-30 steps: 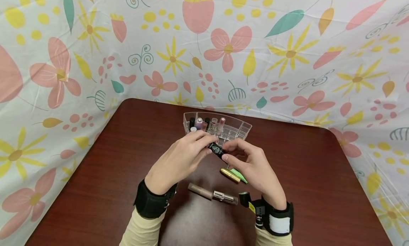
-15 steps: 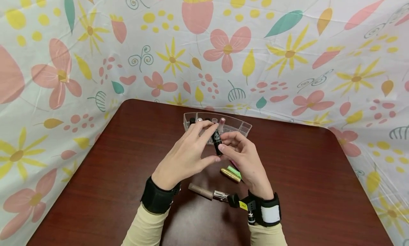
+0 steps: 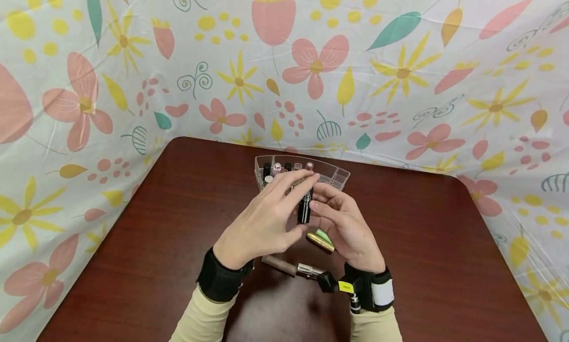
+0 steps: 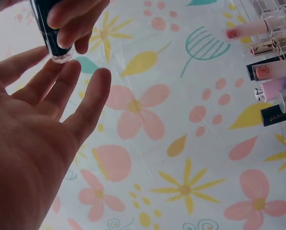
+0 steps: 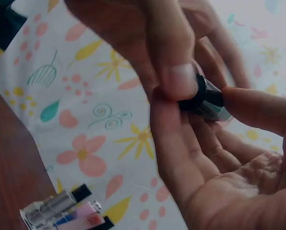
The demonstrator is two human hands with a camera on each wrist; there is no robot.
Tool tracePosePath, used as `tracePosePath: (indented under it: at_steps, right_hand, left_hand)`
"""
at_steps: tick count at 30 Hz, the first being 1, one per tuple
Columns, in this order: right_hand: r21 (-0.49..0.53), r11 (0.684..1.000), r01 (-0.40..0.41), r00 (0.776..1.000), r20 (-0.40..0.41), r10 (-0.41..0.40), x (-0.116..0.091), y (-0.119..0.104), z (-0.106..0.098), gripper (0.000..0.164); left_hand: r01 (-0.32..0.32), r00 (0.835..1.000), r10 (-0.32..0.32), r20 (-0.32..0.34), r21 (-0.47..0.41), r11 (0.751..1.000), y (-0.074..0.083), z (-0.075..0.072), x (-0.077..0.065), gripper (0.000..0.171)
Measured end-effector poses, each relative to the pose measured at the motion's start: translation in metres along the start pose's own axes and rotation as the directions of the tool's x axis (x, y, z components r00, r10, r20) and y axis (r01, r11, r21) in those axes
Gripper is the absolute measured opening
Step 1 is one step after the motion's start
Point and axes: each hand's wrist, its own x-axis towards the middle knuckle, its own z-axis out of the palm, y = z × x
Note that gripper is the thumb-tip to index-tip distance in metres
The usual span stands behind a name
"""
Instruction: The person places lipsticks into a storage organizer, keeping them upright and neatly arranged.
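My right hand [image 3: 348, 221] pinches a black lipstick tube [image 3: 304, 211] between thumb and fingers, nearly upright above the table. White print shows on the tube's upper part. My left hand [image 3: 266, 218] surrounds it, long fingers across the upper end and thumb tip by the lower end. In the left wrist view, the left fingers are fairly straight, with fingertips right at the tube's clear end [image 4: 62, 58]. Behind the hands is a clear cosmetics organizer [image 3: 340, 176], partly hidden, with several lip products upright in its left part.
On the brown table [image 3: 200, 194], a gold tube [image 3: 320, 243] lies beside a light green item [image 3: 325, 235] near my right hand. Closer to me, a taupe tube [image 3: 278, 265] lies in line with a silver tube [image 3: 308, 271]. A flower-patterned cloth [image 3: 240, 110] hangs behind.
The lipstick tube has turned from slanted to nearly upright. My left hand has loosened from its upper end and spread around it, while my right hand keeps holding it.
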Motion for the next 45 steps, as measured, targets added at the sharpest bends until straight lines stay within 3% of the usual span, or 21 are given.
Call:
tracePosePath:
  at_steps: [5, 10, 27, 40, 45]
  right_hand:
    - [-0.078, 0.996, 0.046, 0.999, -0.006, -0.047, -0.007, -0.005, 0.002, 0.036]
    - [-0.073, 0.994, 0.077, 0.997, -0.009, -0.078, -0.011, -0.009, 0.005, 0.037]
    - [-0.284, 0.958, 0.025, 0.988, -0.136, -0.066, 0.001, 0.002, 0.007, 0.046]
    - [-0.269, 0.963, 0.017, 0.986, -0.157, -0.062, 0.009, 0.014, 0.001, 0.046]
    - [-0.373, 0.927, 0.029, 0.969, -0.217, -0.117, 0.016, 0.021, 0.001, 0.044]
  left_hand:
    - [-0.054, 0.996, 0.058, -0.07, 0.058, 0.997, 0.005, 0.002, 0.005, 0.082]
    - [-0.071, 0.991, 0.079, -0.108, 0.072, 0.995, 0.008, 0.003, 0.006, 0.075]
    - [-0.011, 0.998, 0.018, -0.057, 0.125, 0.992, -0.003, 0.017, 0.005, 0.086]
    - [0.024, 1.0, -0.023, -0.008, 0.141, 0.99, -0.013, 0.028, 0.003, 0.097]
    - [0.058, 0.998, -0.062, 0.027, 0.13, 0.99, -0.017, 0.031, 0.001, 0.105]
